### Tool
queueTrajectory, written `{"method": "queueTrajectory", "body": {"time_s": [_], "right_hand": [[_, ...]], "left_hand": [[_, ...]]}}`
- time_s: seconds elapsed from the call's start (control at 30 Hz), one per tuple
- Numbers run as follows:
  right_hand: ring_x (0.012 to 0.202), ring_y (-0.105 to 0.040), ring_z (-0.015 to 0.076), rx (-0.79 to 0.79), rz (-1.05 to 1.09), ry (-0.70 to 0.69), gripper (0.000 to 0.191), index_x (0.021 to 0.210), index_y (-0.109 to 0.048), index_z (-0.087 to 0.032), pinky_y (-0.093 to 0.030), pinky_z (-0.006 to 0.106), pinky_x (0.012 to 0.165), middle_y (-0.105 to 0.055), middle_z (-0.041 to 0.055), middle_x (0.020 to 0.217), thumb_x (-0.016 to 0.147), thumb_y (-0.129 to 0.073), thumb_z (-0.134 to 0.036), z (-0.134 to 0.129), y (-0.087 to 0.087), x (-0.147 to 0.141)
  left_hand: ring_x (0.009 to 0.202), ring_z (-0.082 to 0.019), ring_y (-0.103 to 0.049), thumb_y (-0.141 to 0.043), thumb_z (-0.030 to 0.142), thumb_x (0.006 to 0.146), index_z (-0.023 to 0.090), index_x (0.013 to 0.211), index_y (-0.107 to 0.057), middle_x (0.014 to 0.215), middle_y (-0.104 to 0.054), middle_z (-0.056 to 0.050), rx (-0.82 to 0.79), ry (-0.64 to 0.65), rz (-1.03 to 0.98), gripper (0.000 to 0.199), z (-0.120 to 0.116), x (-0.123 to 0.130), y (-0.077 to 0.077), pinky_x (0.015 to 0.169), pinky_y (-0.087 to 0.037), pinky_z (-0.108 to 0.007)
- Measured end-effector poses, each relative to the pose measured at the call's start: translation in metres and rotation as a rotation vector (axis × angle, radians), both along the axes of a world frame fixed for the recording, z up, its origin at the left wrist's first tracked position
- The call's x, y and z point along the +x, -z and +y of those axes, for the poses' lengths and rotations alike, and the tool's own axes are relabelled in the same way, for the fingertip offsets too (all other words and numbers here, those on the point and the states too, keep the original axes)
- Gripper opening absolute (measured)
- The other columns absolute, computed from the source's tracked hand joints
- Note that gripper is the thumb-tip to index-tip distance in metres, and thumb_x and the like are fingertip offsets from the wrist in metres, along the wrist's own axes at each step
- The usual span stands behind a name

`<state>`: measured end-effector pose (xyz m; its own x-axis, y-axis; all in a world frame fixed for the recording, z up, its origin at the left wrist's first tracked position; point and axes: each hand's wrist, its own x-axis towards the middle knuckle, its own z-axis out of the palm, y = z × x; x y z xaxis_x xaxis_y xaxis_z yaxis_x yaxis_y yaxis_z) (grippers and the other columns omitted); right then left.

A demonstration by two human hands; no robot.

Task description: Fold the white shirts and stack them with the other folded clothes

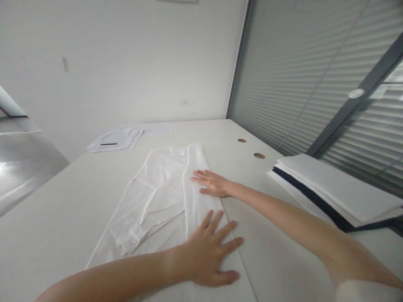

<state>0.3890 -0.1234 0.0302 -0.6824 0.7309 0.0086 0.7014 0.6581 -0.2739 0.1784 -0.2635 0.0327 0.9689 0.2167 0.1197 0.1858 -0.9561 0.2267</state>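
A white shirt (163, 184) lies spread on the white table, its collar end toward the wall. Its right side is folded inward into a long straight strip. A sleeve lies across the left part, with a buttoned cuff (134, 240) near my left forearm. My left hand (210, 251) rests flat on the lower part of the folded strip, fingers spread, some reaching past its right edge. Farther up the same strip, my right hand (214, 183) lies flat with fingers extended to the left. The lower end of the shirt is partly hidden behind my left arm.
Folded white and dark cloths (340, 188) are stacked at the right, beside the window blinds (299, 84). Loose papers (116, 139) with a black strip lie at the back left. Two round holes (259, 155) pierce the table (94, 180) near its right edge.
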Motion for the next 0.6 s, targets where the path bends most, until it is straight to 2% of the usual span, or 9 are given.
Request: {"method": "queueTrajectory", "body": {"time_s": [0.07,0.13,0.27,0.33,0.47,0.6], "right_hand": [[0.152,-0.009,0.0247,0.000,-0.032,0.045,0.073,0.158,-0.023,-0.026,-0.004,0.047,0.122,-0.010,0.0046,0.165,0.098,-0.027,-0.066,0.026,0.006,0.001],[0.152,-0.007,0.0249,-0.009,-0.045,0.092,0.075,0.158,-0.020,-0.024,-0.004,0.046,0.122,-0.008,0.0046,0.165,0.097,-0.024,-0.068,0.052,0.008,0.002],[0.152,-0.005,0.0260,-0.046,-0.065,0.191,0.082,0.159,-0.020,-0.020,-0.005,0.042,0.123,-0.009,0.0055,0.165,0.095,-0.022,-0.071,0.095,0.008,0.004],[0.152,-0.005,0.0251,-0.043,-0.080,0.252,0.084,0.159,-0.020,-0.019,-0.005,0.038,0.123,-0.009,0.0055,0.165,0.094,-0.022,-0.072,0.113,0.008,0.003],[0.152,-0.004,0.0250,-0.030,-0.111,0.356,0.087,0.159,-0.018,-0.017,-0.006,0.036,0.123,-0.006,0.0067,0.166,0.093,-0.019,-0.073,0.145,0.012,0.001],[0.152,-0.002,0.0274,-0.030,-0.129,0.423,0.091,0.159,-0.015,-0.013,-0.006,0.039,0.123,-0.003,0.0097,0.166,0.092,-0.015,-0.075,0.172,0.016,-0.001]], "left_hand": [[0.148,-0.047,-0.009,-0.035,0.069,0.093,0.025,0.158,-0.022,0.163,-0.021,-0.010,0.030,-0.003,-0.015,0.079,-0.007,0.000,0.000,0.114,-0.012,-0.070],[0.148,-0.045,-0.011,-0.037,0.068,0.093,0.026,0.158,-0.020,0.163,-0.021,-0.010,0.140,0.019,-0.062,0.079,-0.016,0.001,0.007,0.115,-0.014,-0.068],[0.142,-0.042,-0.033,-0.047,0.051,0.097,0.030,0.153,-0.035,0.158,-0.034,-0.012,0.482,0.019,-0.254,0.061,-0.032,0.009,0.039,0.116,-0.015,-0.066],[0.137,-0.042,-0.041,-0.049,0.051,0.096,0.032,0.148,-0.043,0.155,-0.040,-0.012,0.588,-0.013,-0.350,0.056,-0.038,0.014,0.056,0.115,-0.014,-0.068],[0.139,-0.038,-0.041,-0.051,0.055,0.094,0.037,0.147,-0.044,0.156,-0.040,-0.007,0.650,-0.091,-0.394,0.056,-0.049,0.019,0.074,0.117,-0.017,-0.065],[0.139,-0.035,-0.042,-0.055,0.055,0.093,0.039,0.146,-0.044,0.155,-0.040,-0.001,0.596,-0.154,-0.401,0.057,-0.062,0.026,0.094,0.118,-0.023,-0.062]]}}
